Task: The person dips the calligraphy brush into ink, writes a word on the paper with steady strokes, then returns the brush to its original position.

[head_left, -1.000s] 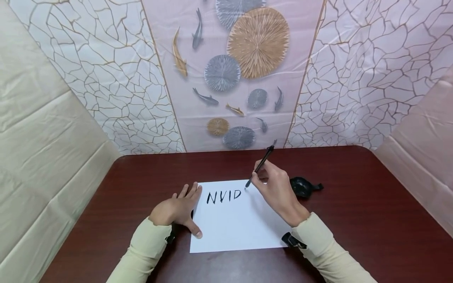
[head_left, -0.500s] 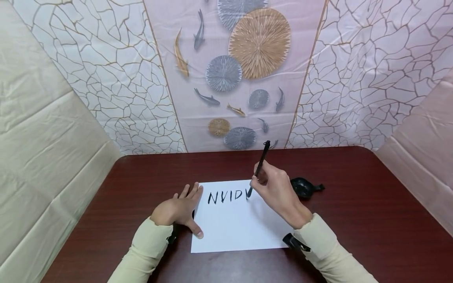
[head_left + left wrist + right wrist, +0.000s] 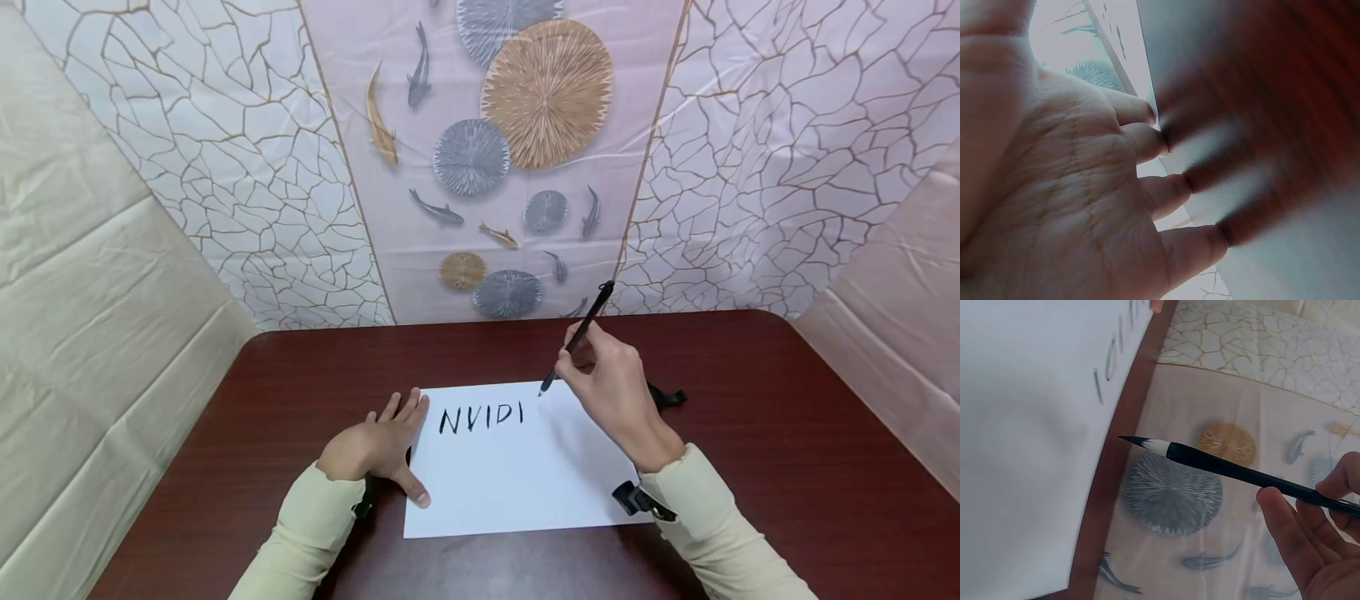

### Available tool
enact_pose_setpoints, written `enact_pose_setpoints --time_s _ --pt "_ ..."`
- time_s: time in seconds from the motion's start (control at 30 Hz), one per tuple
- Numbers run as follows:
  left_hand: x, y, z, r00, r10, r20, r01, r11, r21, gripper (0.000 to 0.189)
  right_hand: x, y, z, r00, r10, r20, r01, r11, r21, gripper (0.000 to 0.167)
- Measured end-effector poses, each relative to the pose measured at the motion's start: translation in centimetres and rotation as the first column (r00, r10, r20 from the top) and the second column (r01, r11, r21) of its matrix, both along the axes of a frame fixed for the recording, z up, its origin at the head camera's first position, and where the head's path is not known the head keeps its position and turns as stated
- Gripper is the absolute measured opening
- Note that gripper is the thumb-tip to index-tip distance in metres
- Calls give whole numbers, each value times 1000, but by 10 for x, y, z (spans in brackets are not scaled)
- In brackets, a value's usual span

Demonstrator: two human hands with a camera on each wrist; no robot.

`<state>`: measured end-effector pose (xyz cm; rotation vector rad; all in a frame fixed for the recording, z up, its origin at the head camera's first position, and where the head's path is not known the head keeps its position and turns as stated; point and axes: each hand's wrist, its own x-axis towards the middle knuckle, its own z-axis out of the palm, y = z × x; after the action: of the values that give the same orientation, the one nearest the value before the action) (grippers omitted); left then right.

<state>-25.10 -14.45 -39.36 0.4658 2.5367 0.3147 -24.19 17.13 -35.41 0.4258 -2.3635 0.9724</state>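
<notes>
A white sheet of paper (image 3: 510, 475) lies on the table, with the black brushed marks "NVIDI" (image 3: 480, 417) near its top. My left hand (image 3: 382, 442) rests at the sheet's left edge, fingers spread, thumb on the paper. In the left wrist view its fingertips (image 3: 1210, 240) touch the table surface. My right hand (image 3: 611, 387) pinches a black calligraphy brush (image 3: 1222, 467) by its handle. The brush's white bristles end in an ink-dark tip, which in the right wrist view points toward the paper, clear of it. In the head view the tip is just right of the last stroke.
Behind my right hand a small black dish (image 3: 666, 397) is mostly hidden, only its handle showing. The dark red wooden table (image 3: 787, 450) reaches back to a patterned cloth backdrop (image 3: 517, 208). Plain pale cloth (image 3: 97, 292) hangs at both sides.
The brush made an upright stroke after the "D", then lifted off and moved right and up with my right hand, which now covers most of the dish. My left hand stays in place.
</notes>
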Motion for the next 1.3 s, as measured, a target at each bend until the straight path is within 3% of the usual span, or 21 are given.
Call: enact_pose_setpoints --time_s 0.27,0.93,1.3 --pt "0 -1 -3 1000 3 -2 -3 1000 -5 147 -4 -5 -12 1000 23 17 -23 999 30 13" --pt "0 1 0 1000 -11 -11 11 1000 -18 148 -8 -2 -16 999 32 32 -33 999 30 14" --pt "-1 0 -1 1000 -7 0 7 1000 -19 149 -3 -5 -10 984 55 172 -64 997 47 14"
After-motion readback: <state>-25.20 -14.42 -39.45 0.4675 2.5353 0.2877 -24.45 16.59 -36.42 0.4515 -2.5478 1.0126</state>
